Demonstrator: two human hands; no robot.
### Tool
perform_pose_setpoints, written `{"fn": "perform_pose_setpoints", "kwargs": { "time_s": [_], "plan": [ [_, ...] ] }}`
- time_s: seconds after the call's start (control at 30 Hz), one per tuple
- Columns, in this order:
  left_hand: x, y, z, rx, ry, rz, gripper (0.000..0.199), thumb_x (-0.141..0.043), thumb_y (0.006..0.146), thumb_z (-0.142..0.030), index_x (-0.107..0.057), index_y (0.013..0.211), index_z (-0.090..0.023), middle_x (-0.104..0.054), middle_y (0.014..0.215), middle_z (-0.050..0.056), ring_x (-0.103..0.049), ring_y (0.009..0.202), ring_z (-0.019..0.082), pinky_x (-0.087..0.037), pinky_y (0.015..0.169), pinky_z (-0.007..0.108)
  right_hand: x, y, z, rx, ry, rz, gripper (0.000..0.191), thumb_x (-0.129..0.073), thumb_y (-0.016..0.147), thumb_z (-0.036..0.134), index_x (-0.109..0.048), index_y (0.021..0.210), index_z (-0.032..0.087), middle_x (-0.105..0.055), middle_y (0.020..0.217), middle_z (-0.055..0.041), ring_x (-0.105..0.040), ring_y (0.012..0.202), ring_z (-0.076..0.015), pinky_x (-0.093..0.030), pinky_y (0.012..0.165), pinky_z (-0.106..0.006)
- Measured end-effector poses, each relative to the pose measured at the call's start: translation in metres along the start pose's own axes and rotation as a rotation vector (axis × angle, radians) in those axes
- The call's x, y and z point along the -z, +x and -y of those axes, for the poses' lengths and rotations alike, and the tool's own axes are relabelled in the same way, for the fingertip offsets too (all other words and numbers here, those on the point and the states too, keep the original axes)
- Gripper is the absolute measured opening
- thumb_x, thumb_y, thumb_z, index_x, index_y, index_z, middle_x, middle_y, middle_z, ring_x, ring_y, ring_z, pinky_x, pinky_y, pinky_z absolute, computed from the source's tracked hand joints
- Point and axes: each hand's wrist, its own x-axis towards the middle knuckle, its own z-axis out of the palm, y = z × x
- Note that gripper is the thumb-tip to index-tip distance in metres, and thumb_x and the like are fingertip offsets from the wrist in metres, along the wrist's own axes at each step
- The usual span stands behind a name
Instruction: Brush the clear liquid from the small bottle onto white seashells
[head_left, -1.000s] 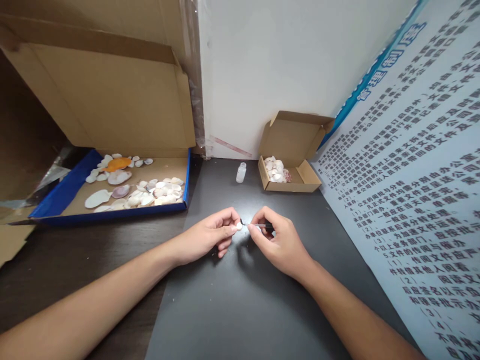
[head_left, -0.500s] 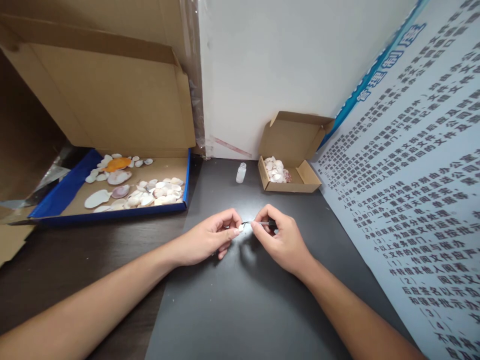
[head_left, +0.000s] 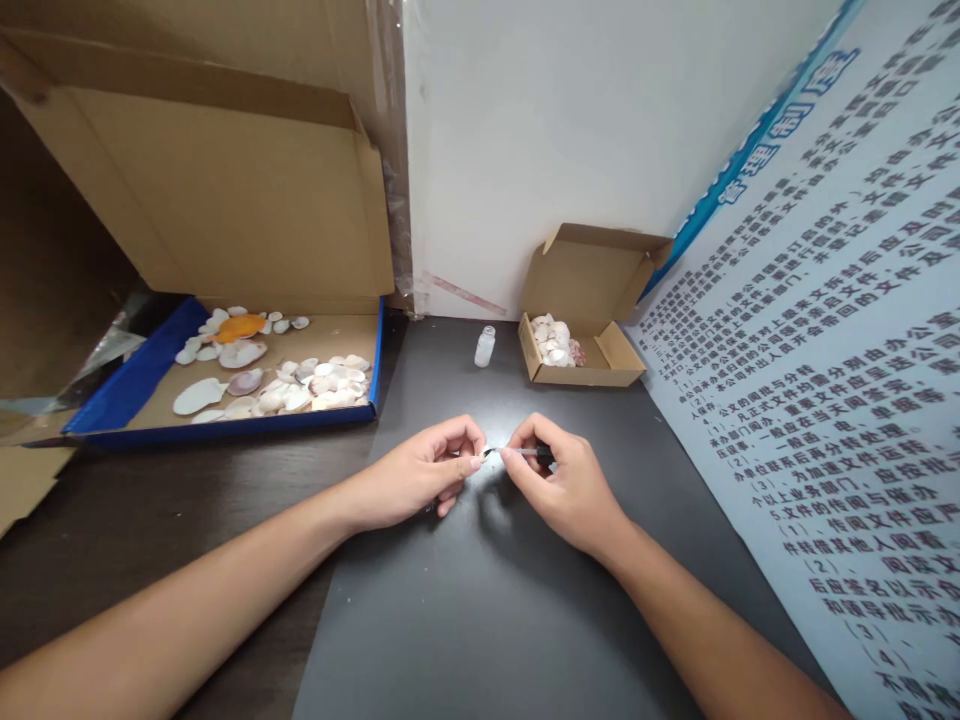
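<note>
My left hand (head_left: 427, 472) pinches a small pale shell (head_left: 484, 458) between thumb and index finger, low over the dark table mat. Across from it, my right hand (head_left: 562, 480) is closed on a small brush with a black cap (head_left: 545, 455). The brush has a thin pale stem, and its dark bristle tip meets the shell at my left fingertips. Part of the shell is covered by those fingers. Beyond both hands an uncapped little bottle (head_left: 484, 348) with whitish contents stands upright.
At the left, an open cardboard box with a blue rim (head_left: 225, 432) holds several shells and an orange piece. A smaller open carton (head_left: 589, 377) with white shells and reddish bits stands at the back right. A printed poster (head_left: 840, 400) borders the right side.
The dark brush tip lies a little differently against the shell, and the shell seems slightly turned. Both hands keep nearly the same place and grip; the view has shifted slightly.
</note>
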Motion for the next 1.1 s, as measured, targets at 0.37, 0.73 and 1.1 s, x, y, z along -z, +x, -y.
{"fn": "perform_pose_setpoints", "kwargs": {
  "time_s": [0.37,0.73,1.1],
  "plan": [
    [0.0002,0.0018,-0.0001,0.066,-0.123,-0.043,0.021,-0.058,0.090,-0.038,-0.048,0.088,-0.020,-0.046,0.058,-0.007,-0.044,0.050,0.008,-0.043,0.053,0.022,0.0008,0.0014,-0.0020,-0.010,-0.040,-0.054,0.013,-0.058,0.088,0.026,-0.054,0.077,0.020,-0.045,0.059,0.0060,-0.042,0.053,-0.0105,-0.033,0.053,-0.023],
    [0.0017,0.0018,-0.0002,0.062,-0.063,-0.035,0.023,-0.058,0.090,-0.040,-0.049,0.088,-0.019,-0.045,0.053,-0.008,-0.042,0.049,0.007,-0.039,0.052,0.021,0.0016,0.0018,-0.0011,0.083,0.001,-0.009,0.007,-0.058,0.089,0.023,-0.057,0.082,0.020,-0.048,0.068,0.0042,-0.044,0.057,-0.0107,-0.035,0.055,-0.023],
    [0.0019,0.0015,0.0006,0.076,-0.148,-0.031,0.019,-0.057,0.090,-0.036,-0.048,0.088,-0.020,-0.041,0.056,-0.008,-0.039,0.050,0.007,-0.039,0.052,0.021,0.0024,0.0021,-0.0030,0.065,-0.020,0.028,0.007,-0.057,0.089,0.021,-0.057,0.082,0.020,-0.047,0.068,0.0042,-0.043,0.059,-0.0112,-0.035,0.056,-0.023]
  ]
}}
